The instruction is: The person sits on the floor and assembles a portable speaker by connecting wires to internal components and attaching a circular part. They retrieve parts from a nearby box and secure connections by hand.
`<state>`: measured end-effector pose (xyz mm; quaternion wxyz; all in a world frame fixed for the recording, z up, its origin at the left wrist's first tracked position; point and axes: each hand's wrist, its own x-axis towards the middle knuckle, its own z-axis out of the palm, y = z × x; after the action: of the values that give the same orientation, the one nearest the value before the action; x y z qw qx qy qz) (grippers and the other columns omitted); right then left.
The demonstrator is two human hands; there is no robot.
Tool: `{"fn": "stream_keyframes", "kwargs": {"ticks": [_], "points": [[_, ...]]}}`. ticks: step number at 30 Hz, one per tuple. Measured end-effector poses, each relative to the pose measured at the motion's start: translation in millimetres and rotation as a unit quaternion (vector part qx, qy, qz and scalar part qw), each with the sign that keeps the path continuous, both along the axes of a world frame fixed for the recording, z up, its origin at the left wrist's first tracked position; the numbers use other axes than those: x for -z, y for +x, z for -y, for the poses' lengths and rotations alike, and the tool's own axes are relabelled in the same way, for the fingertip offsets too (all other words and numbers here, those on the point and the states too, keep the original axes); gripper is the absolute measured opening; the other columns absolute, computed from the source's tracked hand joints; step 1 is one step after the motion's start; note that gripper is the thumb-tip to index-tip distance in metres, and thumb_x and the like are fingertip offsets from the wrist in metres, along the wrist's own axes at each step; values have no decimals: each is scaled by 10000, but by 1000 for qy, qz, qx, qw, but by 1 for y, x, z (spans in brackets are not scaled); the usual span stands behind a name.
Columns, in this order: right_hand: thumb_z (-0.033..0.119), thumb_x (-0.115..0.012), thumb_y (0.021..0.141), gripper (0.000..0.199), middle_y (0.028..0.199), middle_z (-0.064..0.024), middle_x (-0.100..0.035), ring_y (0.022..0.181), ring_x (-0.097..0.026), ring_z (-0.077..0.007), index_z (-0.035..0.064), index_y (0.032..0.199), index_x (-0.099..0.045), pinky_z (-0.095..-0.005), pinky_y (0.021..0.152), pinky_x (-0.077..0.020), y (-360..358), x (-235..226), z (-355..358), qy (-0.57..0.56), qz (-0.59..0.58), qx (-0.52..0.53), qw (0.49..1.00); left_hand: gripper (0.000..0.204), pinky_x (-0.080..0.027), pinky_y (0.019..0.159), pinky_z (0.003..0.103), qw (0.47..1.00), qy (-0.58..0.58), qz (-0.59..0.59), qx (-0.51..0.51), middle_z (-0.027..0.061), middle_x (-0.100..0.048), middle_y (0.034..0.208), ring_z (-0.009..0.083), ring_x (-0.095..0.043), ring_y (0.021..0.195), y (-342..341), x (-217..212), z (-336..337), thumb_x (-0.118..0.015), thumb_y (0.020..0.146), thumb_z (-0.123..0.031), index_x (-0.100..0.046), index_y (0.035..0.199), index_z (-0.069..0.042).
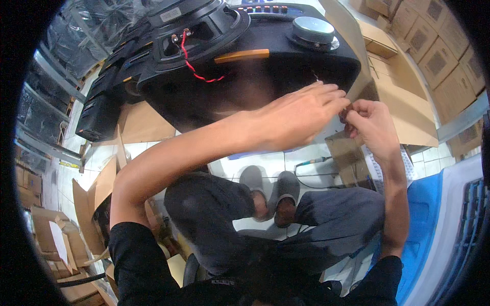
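My left hand (314,107) reaches across to the right, palm down, its fingers bent together. Beside it, my right hand (371,125) is closed in a pinch. The fingertips of both hands meet at the right front corner of a black speaker cabinet (286,76); whatever they hold is small and hidden. A short thin wire end (317,78) shows just beyond my left knuckles. On the cabinet lie a large woofer (204,43), with a twisted red and black wire (190,65) on its terminals, and a round silver-backed driver (313,29).
An open cardboard box (398,97) stands right of the cabinet, with stacked cartons (439,51) behind. A pen-like tool with a teal handle and cable (311,162) lies beyond my feet. A blue plastic surface (418,219) is close at right. More black cabinets (107,97) stand left.
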<state>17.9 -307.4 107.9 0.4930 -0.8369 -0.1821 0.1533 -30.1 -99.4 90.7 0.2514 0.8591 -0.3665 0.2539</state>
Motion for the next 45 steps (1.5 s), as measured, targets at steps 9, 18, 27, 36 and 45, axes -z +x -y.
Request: {"fn": "stream_keyframes", "kwargs": {"ticks": [9, 18, 27, 36, 45], "points": [[159, -679, 972, 233, 850, -69, -710, 743, -637, -103, -72, 994, -702, -249, 680, -523, 3, 14, 5, 133, 80, 14, 988, 127, -530, 697, 391, 986, -155, 28, -51, 156, -701, 877, 306, -680, 791, 34, 38, -4, -742, 878, -89, -717, 959, 6], [138, -698, 967, 189, 865, -56, -706, 764, -628, -90, -45, 1012, -711, -237, 707, -516, 25, 53, -10, 275, 52, 33, 959, 126, -535, 870, 438, 963, -247, -100, -48, 161, -717, 863, 330, -699, 848, 31, 48, 0, -688, 931, -91, -728, 986, 15], [42, -741, 781, 67, 720, -71, -621, 716, -583, -267, 59, 793, -678, -401, 742, -427, 13, 15, -7, -77, 590, -127, 794, 190, -560, 857, 386, 978, -162, -67, -115, 152, -743, 922, 303, -719, 853, 31, 46, 0, -684, 922, -67, -711, 1093, 10], [12, -742, 780, 76, 734, -72, -625, 705, -593, -220, 28, 835, -693, -351, 711, -453, 35, 6, -1, 2, 285, -82, 955, 526, -528, 912, 457, 996, -69, -55, -17, 161, -744, 991, 366, -697, 953, 35, 55, -13, -602, 893, 2, -474, 1403, -23], [70, -758, 840, 83, 790, -79, -691, 735, -615, -173, 7, 889, -735, -306, 693, -494, 12, 32, 7, -47, 317, 49, 946, 247, -572, 810, 416, 971, -212, -4, -108, 155, -701, 893, 314, -713, 888, 31, 67, -3, -665, 917, -6, -621, 1161, -20]]}}
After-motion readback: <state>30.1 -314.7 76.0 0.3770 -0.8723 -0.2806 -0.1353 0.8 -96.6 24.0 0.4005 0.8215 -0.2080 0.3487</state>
